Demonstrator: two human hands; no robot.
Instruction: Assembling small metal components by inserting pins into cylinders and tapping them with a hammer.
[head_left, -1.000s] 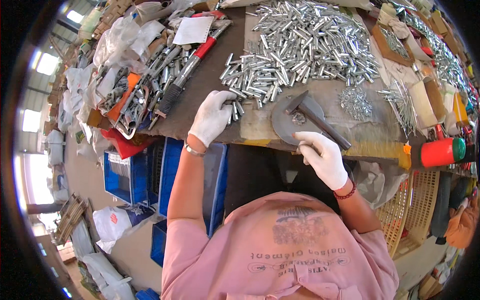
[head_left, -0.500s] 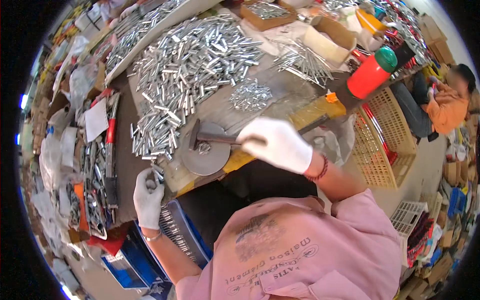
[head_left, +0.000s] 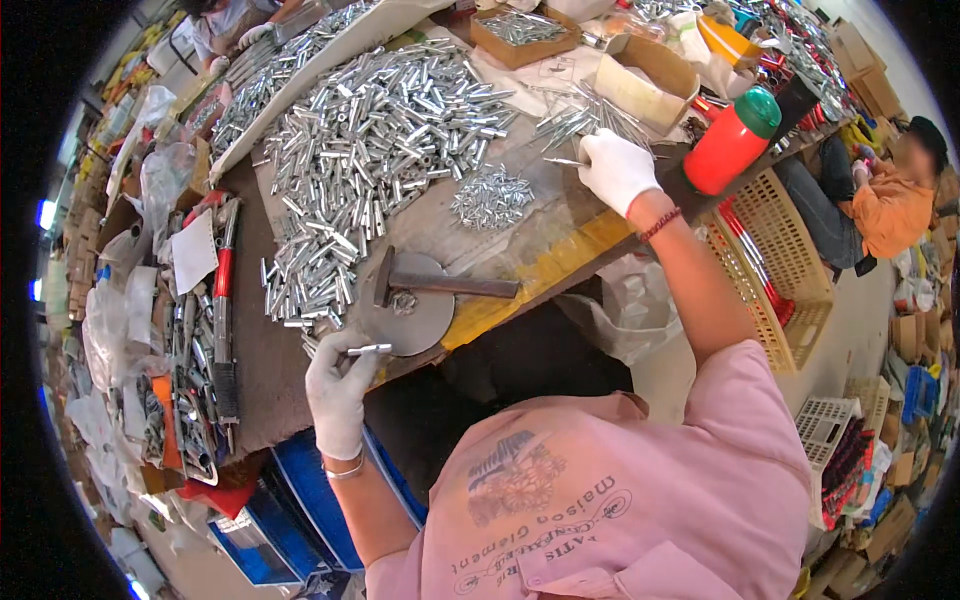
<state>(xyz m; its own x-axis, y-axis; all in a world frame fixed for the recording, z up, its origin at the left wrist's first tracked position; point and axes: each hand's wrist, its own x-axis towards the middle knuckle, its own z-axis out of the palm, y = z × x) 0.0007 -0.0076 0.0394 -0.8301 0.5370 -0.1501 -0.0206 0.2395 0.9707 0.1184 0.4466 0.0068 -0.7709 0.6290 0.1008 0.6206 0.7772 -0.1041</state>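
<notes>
White-gloved left hand at seven o'clock from the round grey disc: on my feed I see it pinching a short silver metal cylinder! Across that disc lies a dark, straight-handled hammer, pointing toward three. Over at two o'clock, the white-gloved right hand pinches a thin silver metal rod.

Pinches with the left hand near left and with the right hand, on an outstretched arm, far right.
</notes>
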